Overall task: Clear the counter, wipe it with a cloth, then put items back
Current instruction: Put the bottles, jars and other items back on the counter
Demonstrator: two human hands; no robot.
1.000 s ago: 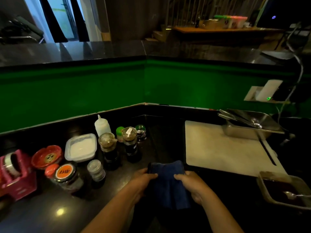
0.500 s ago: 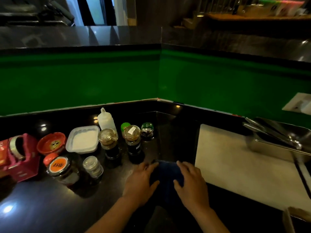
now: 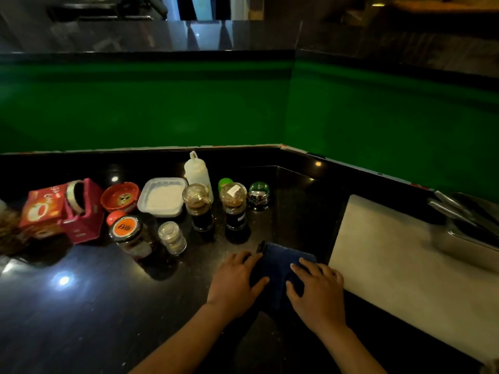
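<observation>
- We see both hands laid flat on a dark blue cloth [image 3: 280, 268] that lies on the black counter [image 3: 81, 306], at about 6 o'clock in the view.
- Our left hand [image 3: 237, 279] has its fingers straight and spread, pressing on the cloth's left edge; it grips nothing.
- Our right hand [image 3: 318, 290] is likewise flat, fingers spread over the cloth's right part, holding nothing.
- Just beside the cloth, at 3 o'clock from it, lies a white cutting board [image 3: 399, 260], with a steel tray [image 3: 469, 225] at the board's far right.
- At 10 to 12 o'clock from the cloth stands a cluster of condiments: two dark sauce jars [image 3: 199, 209], a squeeze bottle [image 3: 196, 171], a white lidded tub [image 3: 163, 197], a red bowl [image 3: 121, 197], a small clear shaker [image 3: 172, 237] and an orange-lidded jar [image 3: 129, 236].
- Farther out at 9 o'clock sit a pink box [image 3: 86, 214] and a red carton [image 3: 43, 209], touching each other.
</observation>
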